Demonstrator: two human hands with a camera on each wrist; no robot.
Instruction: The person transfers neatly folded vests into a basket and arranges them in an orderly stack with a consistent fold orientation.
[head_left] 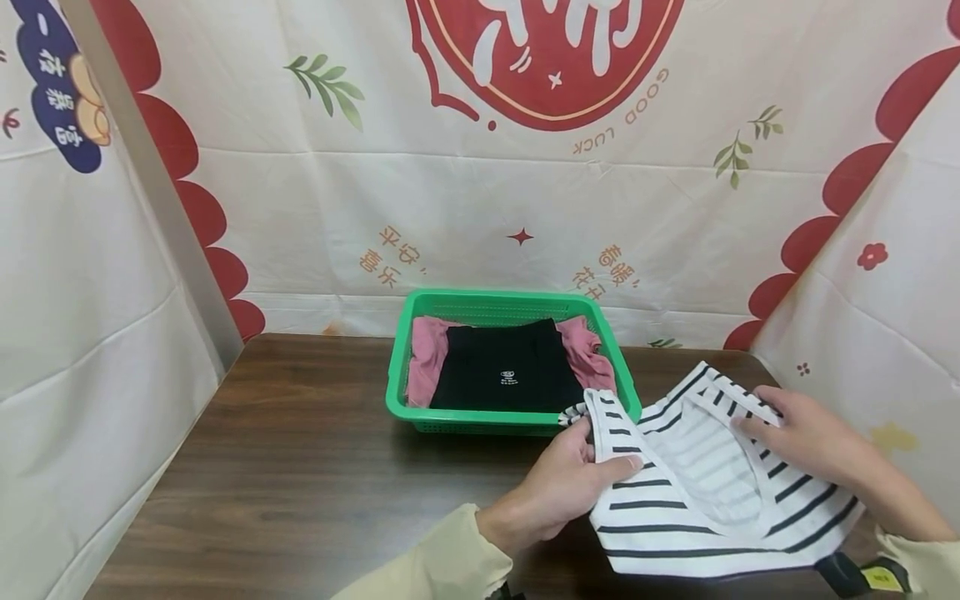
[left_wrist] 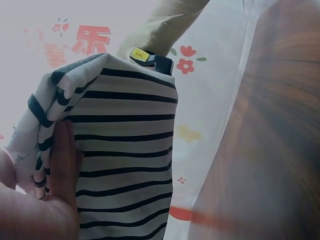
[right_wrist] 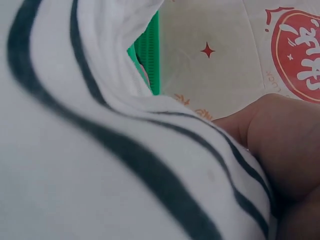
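A white shirt with black stripes (head_left: 667, 517) is held up at the right front of the table, its wide neckline facing up. My left hand (head_left: 558, 483) pinches its left side, thumb on top of the cloth. At the far right my right hand (head_left: 817, 437) grips the opposite side near the neckline. In the left wrist view the striped cloth (left_wrist: 125, 150) hangs down beside the left fingers (left_wrist: 62, 155). The right wrist view is mostly filled by the shirt (right_wrist: 100, 165), with part of the right hand (right_wrist: 285, 145) behind a fold.
A green basket (head_left: 397, 367) stands at the back of the brown table (head_left: 285, 467). Inside lie a folded black garment (head_left: 502, 358) with a small white print and pink cloth (head_left: 429, 354) under it. A printed curtain (head_left: 465, 208) hangs behind and along both sides.
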